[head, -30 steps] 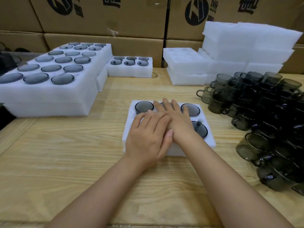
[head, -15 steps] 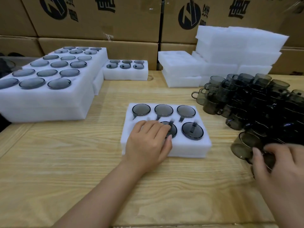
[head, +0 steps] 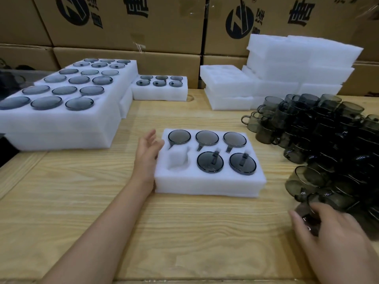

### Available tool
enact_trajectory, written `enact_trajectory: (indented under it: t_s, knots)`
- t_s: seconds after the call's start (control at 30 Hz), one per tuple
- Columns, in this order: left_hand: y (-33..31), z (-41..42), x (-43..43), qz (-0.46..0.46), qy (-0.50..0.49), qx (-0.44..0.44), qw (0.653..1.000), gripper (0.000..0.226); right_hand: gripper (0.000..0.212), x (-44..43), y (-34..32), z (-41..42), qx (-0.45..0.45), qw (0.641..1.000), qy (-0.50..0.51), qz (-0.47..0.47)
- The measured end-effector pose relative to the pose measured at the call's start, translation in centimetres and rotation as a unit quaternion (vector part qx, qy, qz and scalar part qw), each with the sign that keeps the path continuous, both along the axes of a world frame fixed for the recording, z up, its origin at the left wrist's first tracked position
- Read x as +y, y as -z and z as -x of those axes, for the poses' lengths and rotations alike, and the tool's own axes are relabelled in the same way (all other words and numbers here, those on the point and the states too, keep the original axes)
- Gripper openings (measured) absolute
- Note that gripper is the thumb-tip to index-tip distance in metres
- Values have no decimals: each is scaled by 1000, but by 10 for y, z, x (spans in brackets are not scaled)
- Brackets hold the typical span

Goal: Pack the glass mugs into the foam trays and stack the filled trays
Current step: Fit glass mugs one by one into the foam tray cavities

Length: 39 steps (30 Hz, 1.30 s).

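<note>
A white foam tray (head: 209, 185) lies in the middle of the wooden table, with dark glass mugs in five of its pockets. Its front left pocket (head: 177, 159) is empty. My left hand (head: 148, 152) rests open against the tray's left side, fingers spread. At the lower right my right hand (head: 326, 228) closes around a smoky glass mug (head: 307, 214) at the near edge of a big pile of mugs (head: 328, 140).
Stacked filled foam trays (head: 61, 124) stand at the left, with one more filled tray (head: 160, 93) behind. Empty foam trays (head: 229, 87) and foam slabs (head: 297, 58) sit at the back right. Cardboard boxes (head: 127, 23) wall the far side.
My left hand slid off the tray's top to its left side, uncovering the empty pocket. My right hand went from the tray to the mug pile and gripped a mug.
</note>
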<state>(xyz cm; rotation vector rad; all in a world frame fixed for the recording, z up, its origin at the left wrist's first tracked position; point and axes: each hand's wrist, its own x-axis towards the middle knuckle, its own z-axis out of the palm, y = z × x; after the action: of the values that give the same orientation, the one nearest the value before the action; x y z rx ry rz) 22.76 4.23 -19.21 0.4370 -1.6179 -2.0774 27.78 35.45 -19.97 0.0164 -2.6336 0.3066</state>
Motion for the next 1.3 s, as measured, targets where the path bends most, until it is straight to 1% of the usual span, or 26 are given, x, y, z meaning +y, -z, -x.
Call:
enact_trajectory:
  t_s: [0.07, 0.13, 0.23, 0.3, 0.37, 0.4, 0.47, 0.53, 0.6, 0.63, 0.7, 0.73, 0.8, 0.9, 1.0, 1.13, 1.23, 1.27, 1.3]
  knots:
    - [6, 2, 0, -45, 58, -9, 997, 37, 38, -13, 3, -3, 32, 999, -27, 9]
    - [7, 1, 0, -55, 84, 10, 995, 46, 36, -25, 5, -6, 72, 995, -65, 10]
    - [5, -1, 2, -45, 83, 10, 995, 53, 48, -39, 4, -7, 83, 990, -108, 27]
    - [5, -2, 3, -39, 76, 19, 996, 52, 47, -47, -4, -8, 103, 985, -129, 45]
    - [5, -2, 3, -9, 51, 52, 997, 47, 42, -55, -20, -6, 149, 974, -153, 71]
    - [5, -4, 2, 27, 29, 74, 996, 44, 40, -61, -31, -3, 168, 967, -171, 87]
    - [4, -7, 0, 116, -11, 118, 986, 38, 36, -78, -53, 6, 177, 952, -212, 128]
    - [4, -10, -3, 202, -26, 153, 967, 35, 27, -99, -74, 20, 145, 937, -259, 183]
    - [3, -11, -6, 258, -9, 181, 949, 41, 15, -120, -90, 35, 61, 916, -323, 232]
    - [2, -12, -7, 269, 13, 186, 945, 46, 12, -129, -97, 43, 11, 899, -357, 253]
    - [-2, -11, -8, 257, 67, 184, 946, 54, 13, -142, -109, 58, -80, 861, -422, 273]
    - [-4, -11, -9, 247, 90, 183, 947, 55, 15, -148, -113, 63, -116, 846, -453, 256]
    - [-5, -10, -7, 247, 113, 191, 943, 48, 16, -158, -115, 71, -159, 828, -495, 211]
    - [-5, -10, -5, 219, 128, 195, 947, 33, 10, -164, -113, 77, -175, 810, -516, 216]
    - [-6, -10, -5, 198, 138, 188, 952, 27, 4, -162, -112, 83, -193, 801, -524, 217]
    - [-7, -10, 0, 179, 149, 181, 955, 34, 10, -154, -111, 89, -201, 807, -523, 184]
    - [-10, -11, 1, 160, 99, 182, 965, 46, 14, -152, -111, 93, -175, 812, -521, 197]
    - [-10, -11, 1, 158, 79, 186, 967, 49, 15, -153, -111, 94, -158, 820, -510, 206]
    - [-11, -11, 2, 162, 61, 190, 966, 49, 21, -154, -111, 94, -140, 833, -493, 208]
